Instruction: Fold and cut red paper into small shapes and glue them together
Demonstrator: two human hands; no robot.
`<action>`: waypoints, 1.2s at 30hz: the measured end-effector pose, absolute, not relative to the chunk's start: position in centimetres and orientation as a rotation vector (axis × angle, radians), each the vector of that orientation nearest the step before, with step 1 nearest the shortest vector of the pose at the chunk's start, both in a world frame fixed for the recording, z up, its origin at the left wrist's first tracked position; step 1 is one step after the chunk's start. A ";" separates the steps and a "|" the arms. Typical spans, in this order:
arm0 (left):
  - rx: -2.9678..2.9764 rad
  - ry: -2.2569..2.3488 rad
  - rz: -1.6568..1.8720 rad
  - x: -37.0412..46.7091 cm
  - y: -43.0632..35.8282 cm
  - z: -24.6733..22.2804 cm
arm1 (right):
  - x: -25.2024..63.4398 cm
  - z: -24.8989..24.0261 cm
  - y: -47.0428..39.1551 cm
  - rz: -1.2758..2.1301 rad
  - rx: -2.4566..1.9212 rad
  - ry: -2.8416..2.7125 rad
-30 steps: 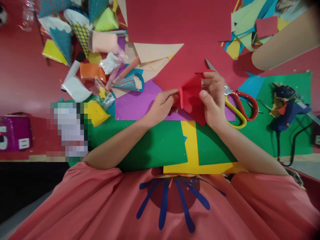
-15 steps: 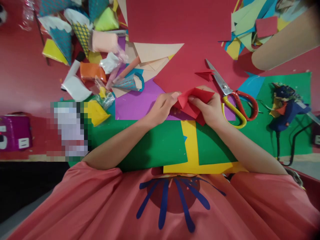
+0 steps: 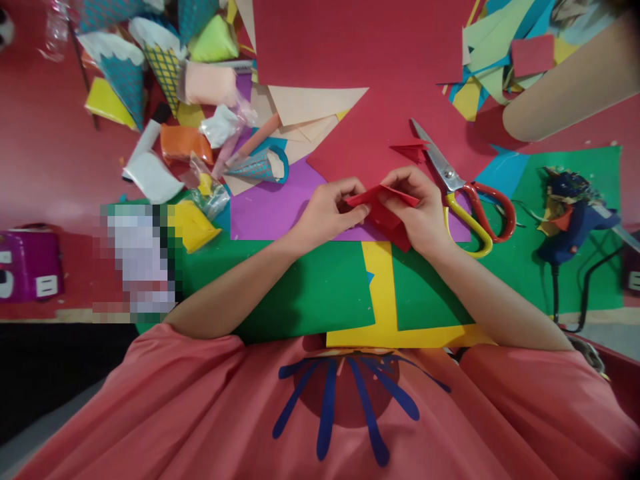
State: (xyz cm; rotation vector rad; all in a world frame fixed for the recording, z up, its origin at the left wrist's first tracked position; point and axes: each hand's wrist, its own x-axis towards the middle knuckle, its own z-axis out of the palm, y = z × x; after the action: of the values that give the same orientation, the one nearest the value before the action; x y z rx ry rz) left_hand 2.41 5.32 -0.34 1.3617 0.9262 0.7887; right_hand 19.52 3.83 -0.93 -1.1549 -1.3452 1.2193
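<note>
A folded piece of red paper (image 3: 386, 212) is held between my two hands over the purple sheet (image 3: 270, 210). My left hand (image 3: 333, 210) pinches its left edge between thumb and fingers. On the other side, my right hand (image 3: 417, 207) grips the paper with the thumb on top and the fingers curled behind. Just right of my right hand lie scissors (image 3: 453, 177) with one yellow and one red handle, blades parted. A small folded red paper scrap (image 3: 411, 148) rests by the blade tips.
Green sheets (image 3: 300, 287) and a yellow sheet (image 3: 383, 280) cover the near table. Paper cones (image 3: 120, 77) and clay packs (image 3: 210, 83) crowd the left. At right are a blue glue gun (image 3: 575, 230), a cardboard tube (image 3: 570, 87) and paper scraps (image 3: 495, 40).
Both hands have shifted their grip on the red paper. Its raised flap now sits lower and flatter, and my left fingers have curled over its left edge. The scissors have not moved.
</note>
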 end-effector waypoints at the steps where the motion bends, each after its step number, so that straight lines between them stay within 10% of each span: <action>1: 1.382 0.927 0.794 2.4 5.3 -0.3 | 19.5 -0.9 3.8 1.232 -1.147 -1.351; 36: 1.487 1.043 0.834 2.7 5.1 -0.9 | 18.9 -1.5 3.5 1.158 -1.163 -1.329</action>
State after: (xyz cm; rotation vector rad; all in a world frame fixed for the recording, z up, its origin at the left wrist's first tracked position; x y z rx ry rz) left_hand 2.65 5.12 -0.92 1.4872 1.0432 0.8340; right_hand 18.87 3.53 -1.46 -1.1627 -1.3286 1.1580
